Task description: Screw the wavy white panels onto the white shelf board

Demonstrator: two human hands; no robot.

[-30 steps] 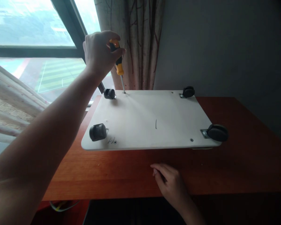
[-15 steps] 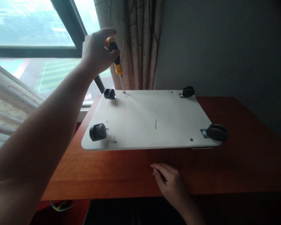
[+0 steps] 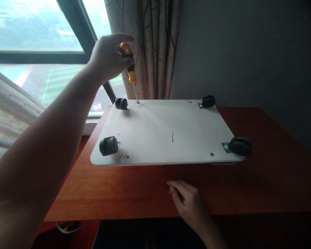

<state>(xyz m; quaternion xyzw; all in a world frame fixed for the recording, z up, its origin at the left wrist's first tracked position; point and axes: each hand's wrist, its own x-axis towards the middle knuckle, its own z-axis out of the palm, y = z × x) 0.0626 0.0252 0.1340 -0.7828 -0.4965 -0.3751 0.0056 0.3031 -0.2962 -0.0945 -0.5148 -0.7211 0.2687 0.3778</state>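
My left hand (image 3: 111, 55) is closed around the yellow and black handle of a screwdriver (image 3: 132, 76). Slightly tilted, the screwdriver's metal shaft reaches down to the far edge of a white board (image 3: 155, 128), where its tip meets a screw spot beside the far left caster (image 3: 121, 103). The tip itself is hard to make out. Low in the view, my right hand (image 3: 188, 200) rests on the table in front of the board, fingers curled together and nothing visible in them. Screws (image 3: 211, 154) sit in the board's near corners.
Other black casters stand up from the board at near left (image 3: 109, 146), far right (image 3: 208, 101) and near right (image 3: 240, 146). The board lies on a reddish wooden table (image 3: 134, 193). Behind are a curtain (image 3: 155, 45) and a window (image 3: 33, 27). A cable (image 3: 69, 230) hangs below the table's front.
My left hand has shifted slightly right and down, and the screwdriver handle has turned and become a little more upright. The tip stays at the same spot. My right hand has not moved.
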